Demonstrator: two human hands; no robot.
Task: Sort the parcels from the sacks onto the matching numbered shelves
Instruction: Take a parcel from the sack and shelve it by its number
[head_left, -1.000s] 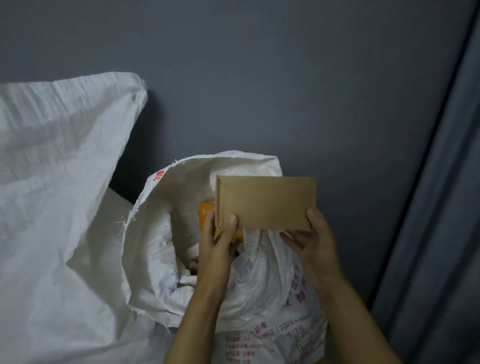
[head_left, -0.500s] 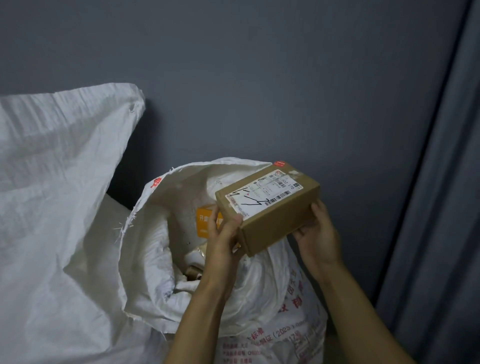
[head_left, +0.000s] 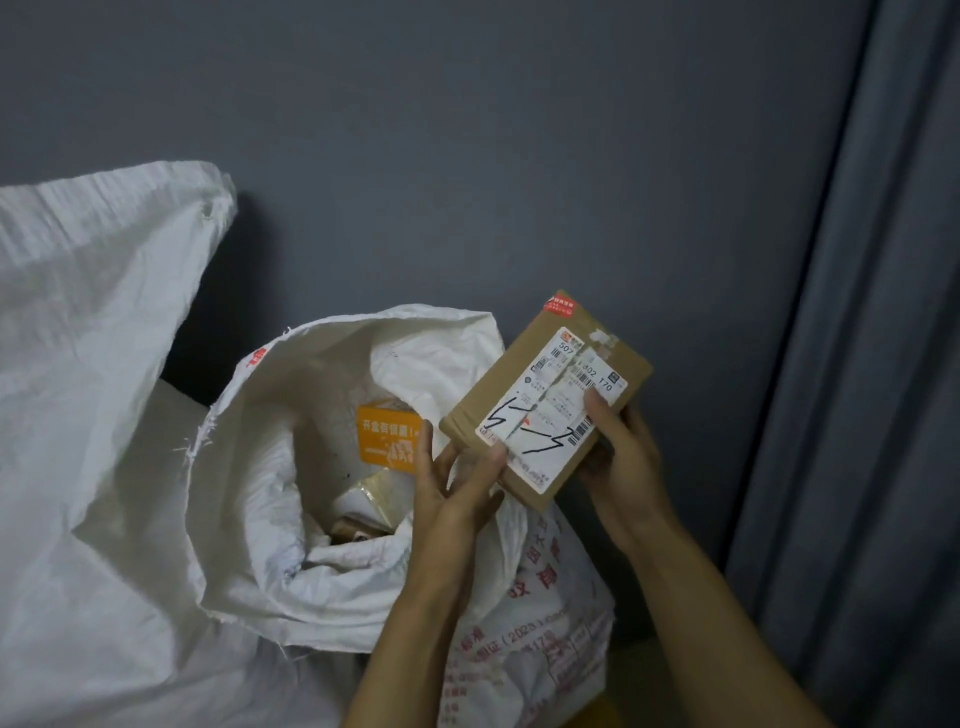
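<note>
A brown cardboard parcel (head_left: 488, 395) is held above the right rim of an open white woven sack (head_left: 249, 519). Its white shipping label faces me, with handwritten black marks across it. My left hand (head_left: 457, 488) grips the parcel's lower left corner, thumb on the label. My right hand (head_left: 618, 457) holds its right edge, thumb on the label's right side. Inside the sack lie an orange box (head_left: 387, 434) and other wrapped parcels (head_left: 363, 509), partly hidden by folds.
A large full white sack (head_left: 88, 322) fills the left side. A dark grey wall (head_left: 519, 156) stands behind both sacks. A grey curtain (head_left: 872, 364) hangs at the right. No shelves are in view.
The parcel was turned from its plain brown side to its label side, then tilted and shifted right so the label faces me. Both hands stayed on it.
</note>
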